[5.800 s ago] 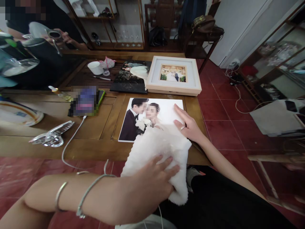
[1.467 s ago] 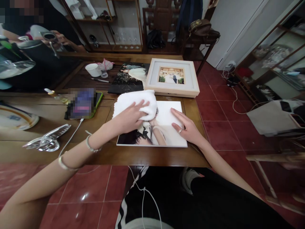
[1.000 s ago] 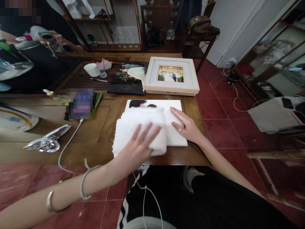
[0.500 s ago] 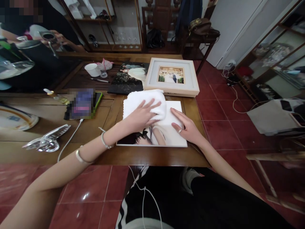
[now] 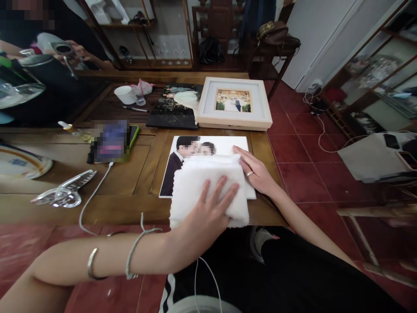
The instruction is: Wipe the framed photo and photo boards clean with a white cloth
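A folded white cloth (image 5: 195, 191) lies over the lower part of a photo print (image 5: 169, 174) on the wooden table. My left hand (image 5: 208, 219) presses on the cloth from above with its fingers spread. The cloth's near edge reaches the front of the table. On the print, a couple in the upper left part shows above the cloth. My right hand (image 5: 256, 169), with a ring on it, lies flat along the print's right side, its fingers stretched out and its lower fingers beside the cloth.
Behind the print are a light framed picture (image 5: 208, 98) and a dark photo print (image 5: 174, 111). To the left lie a phone (image 5: 133, 134) with a white cable (image 5: 93, 198), a silver hair clip (image 5: 67, 189) and a plate (image 5: 24, 163). Another person (image 5: 74, 30) stands across the table holding something.
My left hand has slid the cloth toward me, from the print's upper part to its lower edge, uncovering the couple's heads. My right hand has stayed in place.
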`<state>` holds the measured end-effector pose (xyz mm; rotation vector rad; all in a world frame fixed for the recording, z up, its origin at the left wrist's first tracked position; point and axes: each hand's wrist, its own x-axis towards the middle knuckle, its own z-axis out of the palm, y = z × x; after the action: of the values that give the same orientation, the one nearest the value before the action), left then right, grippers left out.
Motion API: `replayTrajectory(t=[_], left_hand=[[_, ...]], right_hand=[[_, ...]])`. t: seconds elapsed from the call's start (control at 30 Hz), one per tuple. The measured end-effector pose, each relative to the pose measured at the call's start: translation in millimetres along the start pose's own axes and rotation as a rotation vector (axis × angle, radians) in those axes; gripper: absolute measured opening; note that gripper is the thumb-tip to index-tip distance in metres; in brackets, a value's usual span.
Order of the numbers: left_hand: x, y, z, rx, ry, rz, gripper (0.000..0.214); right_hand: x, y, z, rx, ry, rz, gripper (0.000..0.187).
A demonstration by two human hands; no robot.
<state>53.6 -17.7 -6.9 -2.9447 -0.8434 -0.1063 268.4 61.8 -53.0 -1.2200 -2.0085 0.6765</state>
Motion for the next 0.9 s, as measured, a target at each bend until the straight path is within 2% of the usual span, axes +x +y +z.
replayTrajectory(t=[0.1, 0.2, 0.3, 0.4, 0.5, 0.63, 0.77, 0.83, 0.9], left_hand=[[6.7, -11.6, -5.3, -0.010, -0.023, 0.001, 0.013], [22.2, -34.3, -8.0, -0.009, -0.072, -0.032, 0.017], [39.0, -55.5, -6.4, 0.008, -0.093, -0.113, 0.024], [53.2, -62.4, -0.6, 0.040, -0.080, -0.203, 0.023], [62.1, -50.7, 6.5, 0.057, -0.019, -0.221, 0.024], [59.9, -19.0, 10.9, 0.062, 0.039, -0.147, 0.020], [37.5, 8.2, 8.6, 0.032, 0.078, -0.025, 0.015], [22.0, 11.4, 6.2, 0.000, 0.067, 0.029, 0.013], [7.2, 3.9, 1.5, -0.060, 0.015, 0.074, 0.011]], right_hand=[[0.3, -0.2, -0.1, 0.016, 0.003, 0.013, 0.048], [0.4, 0.2, -0.4, 0.025, 0.008, 0.019, 0.048], [0.3, -1.1, -1.1, 0.045, 0.005, 0.015, 0.050], [-0.3, -4.7, -1.9, 0.091, 0.011, 0.017, 0.051], [-1.5, -8.0, -2.8, 0.158, 0.038, 0.051, 0.049], [-2.6, -8.5, -3.9, 0.202, 0.053, 0.094, 0.049], [-1.9, -5.9, -3.9, 0.151, 0.031, 0.070, 0.050], [-1.2, -4.6, -3.5, 0.118, 0.021, 0.036, 0.050], [-0.6, -3.5, -2.7, 0.090, 0.014, 0.010, 0.049]])
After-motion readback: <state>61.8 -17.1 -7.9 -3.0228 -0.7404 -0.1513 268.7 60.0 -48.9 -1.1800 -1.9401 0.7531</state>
